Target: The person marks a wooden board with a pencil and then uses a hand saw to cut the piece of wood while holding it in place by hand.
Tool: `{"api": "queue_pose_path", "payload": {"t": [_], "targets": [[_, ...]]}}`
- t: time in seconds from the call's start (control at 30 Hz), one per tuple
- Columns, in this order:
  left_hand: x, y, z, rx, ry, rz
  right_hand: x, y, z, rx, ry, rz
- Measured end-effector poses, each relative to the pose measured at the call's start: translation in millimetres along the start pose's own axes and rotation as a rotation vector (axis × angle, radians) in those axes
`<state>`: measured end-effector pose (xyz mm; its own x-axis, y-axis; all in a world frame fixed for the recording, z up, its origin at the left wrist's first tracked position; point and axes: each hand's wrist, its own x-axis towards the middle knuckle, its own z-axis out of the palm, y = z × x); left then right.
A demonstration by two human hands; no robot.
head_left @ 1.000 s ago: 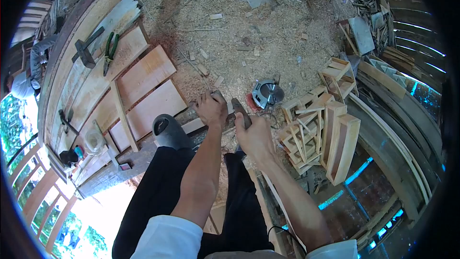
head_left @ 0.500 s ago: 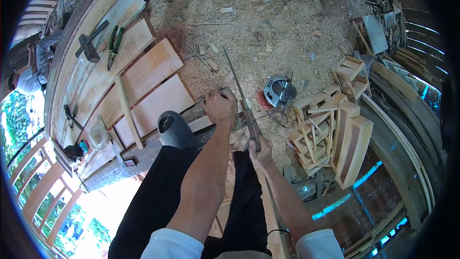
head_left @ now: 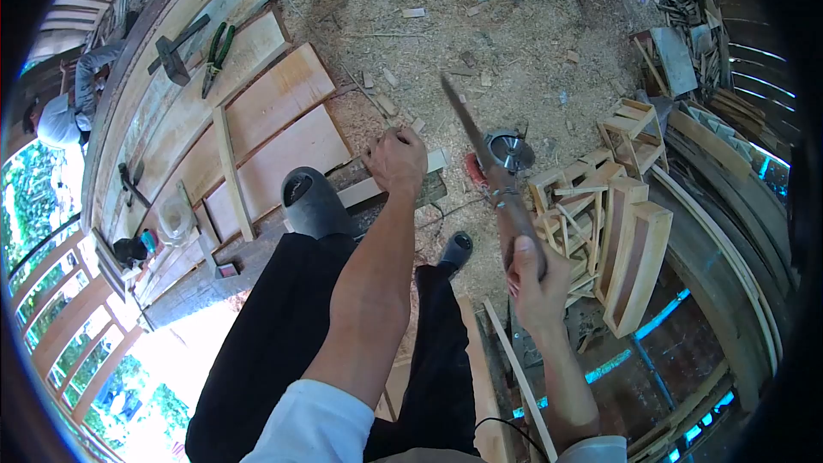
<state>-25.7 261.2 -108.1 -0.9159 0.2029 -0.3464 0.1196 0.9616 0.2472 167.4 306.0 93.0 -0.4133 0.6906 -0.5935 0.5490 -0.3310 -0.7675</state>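
In my right hand (head_left: 540, 279) is the handle of a handsaw (head_left: 470, 127), its blade tilted up and away to the left over the shavings, apart from any wood. My left hand (head_left: 399, 161) is closed, fingers curled over a pale wooden strip (head_left: 435, 160) that lies along the end of the low bench. Part of the strip is hidden beneath that hand. My foot in a dark clog (head_left: 315, 206) rests on the bench beside the strip; the other clog (head_left: 457, 250) is lower, on the floor.
A circular saw (head_left: 512, 152) lies on the floor beyond the handsaw. Wooden frames (head_left: 639, 249) are piled at right. Boards (head_left: 287, 90) on the left bear a hammer (head_left: 171, 62) and pliers (head_left: 214, 69). Another person (head_left: 64, 120) sits at far left.
My right hand has swung the handsaw right and up, away from the strip. The left hand has shifted slightly and stays at the strip, whose end now shows.
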Motion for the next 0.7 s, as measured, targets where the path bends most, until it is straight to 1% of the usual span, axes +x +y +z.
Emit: {"api": "queue_pose_path", "payload": {"t": [0.03, 0.1, 0.17, 0.27, 0.33, 0.47, 0.57, 0.6, 0.63, 0.7], "targets": [[0.3, -1.1, 0.7, 0.008, -0.015, -0.008, -1.0, 3.7, -0.2, -0.007, 0.001, -0.004], [1.8, -2.2, 3.6, 0.011, -0.030, -0.022, -0.7, 9.6, 1.2, -0.233, -0.046, -0.029], [4.8, -6.6, 7.0, 0.042, -0.049, 0.005, -3.2, 12.0, 6.7, -0.217, -0.042, -0.020], [4.3, -9.3, 9.3, 0.033, -0.037, 0.022, -10.1, 12.7, 8.2, -0.273, -0.072, 0.007], [2.4, -7.1, 7.7, 0.033, -0.027, 0.017, -15.0, 4.5, 10.0, -0.237, -0.089, 0.062], [3.7, -7.7, 8.1, 0.006, -0.006, 0.025, -28.2, -5.8, 11.1, -0.262, -0.076, 0.020], [4.1, -6.1, 4.6, -0.010, -0.023, 0.012, -22.6, -12.0, 14.4, -0.323, -0.065, 0.062], [3.3, -7.4, 5.7, -0.015, -0.028, 0.015, -22.0, -15.9, 16.9, -0.338, -0.046, 0.018], [1.6, -9.1, 6.5, 0.040, -0.017, 0.032, -20.9, -20.5, 19.9, -0.352, -0.024, -0.026], [1.8, -5.5, 9.7, 0.083, 0.005, 0.053, -8.6, -33.0, 26.6, -0.371, -0.019, -0.011]]}}
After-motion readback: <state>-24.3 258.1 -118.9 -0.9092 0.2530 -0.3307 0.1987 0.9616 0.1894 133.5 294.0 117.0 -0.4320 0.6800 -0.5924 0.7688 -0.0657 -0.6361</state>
